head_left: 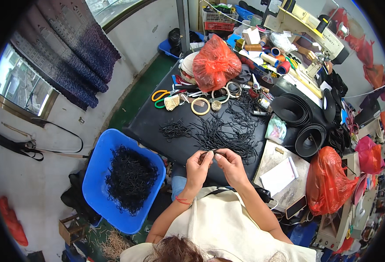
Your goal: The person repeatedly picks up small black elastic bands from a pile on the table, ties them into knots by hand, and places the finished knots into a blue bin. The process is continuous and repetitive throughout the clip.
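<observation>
Close together at the table's near edge, both my hands pinch a short length of black cord (213, 152) between thumbs and fingers. My left hand (197, 169) has its fingertips curled on one side of it, and my right hand (231, 166) grips the other side. Just beyond them a large heap of loose black cords (221, 133) spreads over the black table (157, 140). A smaller pile of black cord loops (175, 129) lies to its left. How the held cord is bent or tied is too small to make out.
On the left stands a blue bin (97, 192) holding many black cord loops. Scissors (159, 97), tape rolls (200, 106) and a red plastic bag (216, 65) sit farther back. To the right are rolled black straps (310, 139), a notepad (279, 177), a phone (296, 207) and a sewing machine (310, 26).
</observation>
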Tool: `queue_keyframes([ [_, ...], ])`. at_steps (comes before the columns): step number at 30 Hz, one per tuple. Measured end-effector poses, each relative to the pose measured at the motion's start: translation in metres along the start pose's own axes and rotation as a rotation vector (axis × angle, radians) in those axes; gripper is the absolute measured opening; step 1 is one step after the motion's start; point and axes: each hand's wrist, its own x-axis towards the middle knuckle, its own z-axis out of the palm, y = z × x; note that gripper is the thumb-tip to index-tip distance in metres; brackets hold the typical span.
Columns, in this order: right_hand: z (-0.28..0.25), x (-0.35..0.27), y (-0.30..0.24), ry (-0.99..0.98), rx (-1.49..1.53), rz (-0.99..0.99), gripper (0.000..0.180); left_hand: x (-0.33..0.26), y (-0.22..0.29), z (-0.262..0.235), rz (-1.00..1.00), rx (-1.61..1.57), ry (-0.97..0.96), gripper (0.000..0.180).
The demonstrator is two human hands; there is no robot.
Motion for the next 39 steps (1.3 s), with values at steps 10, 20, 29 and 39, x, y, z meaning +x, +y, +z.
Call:
queue_keyframes([
  [10,0.024,-0.002,-0.013,0.131,0.291,-0.085,0.016,0.011,0.02,0.023,-0.133,-0.45,-0.167,0.019],
  [20,0.009,-0.002,-0.063,0.329,-0.242,-0.376,0.017,0.046,0.07,0.018,-0.23,-0.026,-0.697,0.019],
  [29,0.036,-0.037,-0.054,0.596,-0.041,-0.35,0.022,0.041,0.072,0.03,-0.394,-0.102,-0.97,0.017],
  [39,0.047,-0.077,-0.033,0.946,0.41,-0.331,0.026,0.016,0.069,0.046,-0.587,0.046,-1.181,0.021],
])
